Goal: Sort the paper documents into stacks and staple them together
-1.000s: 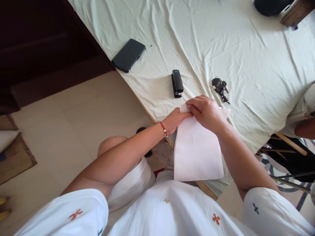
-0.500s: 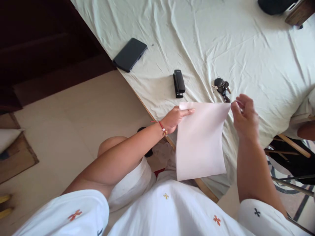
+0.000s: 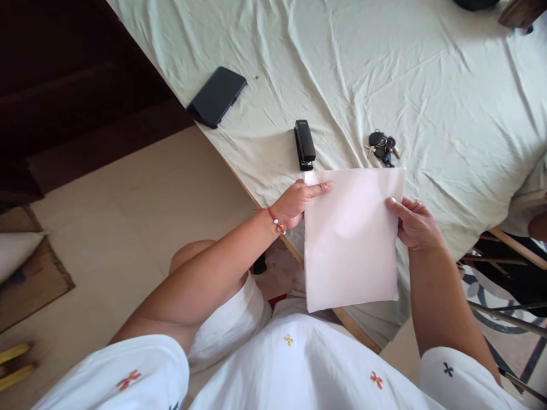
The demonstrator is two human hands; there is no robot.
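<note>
I hold a white sheet of paper (image 3: 350, 239) upright over the table's near edge. My left hand (image 3: 299, 202) pinches its upper left corner, thumb across the front. My right hand (image 3: 414, 223) grips the right edge, a little below the top corner. A black stapler (image 3: 305, 144) lies on the cloth just beyond the paper's top left. A bunch of keys (image 3: 382, 147) lies just beyond its top right. A red bead bracelet sits on my left wrist.
A pale green cloth (image 3: 427, 74) covers the table. A black phone (image 3: 217, 96) lies near the table's left edge. Another person's arm and a chair (image 3: 513, 250) are at the right. Beige floor and a cardboard box (image 3: 29, 273) lie to the left.
My right hand left the paper's top left corner, swept across the top edge to the right, and now grips the right side. The sheet has flattened out. The left hand stayed.
</note>
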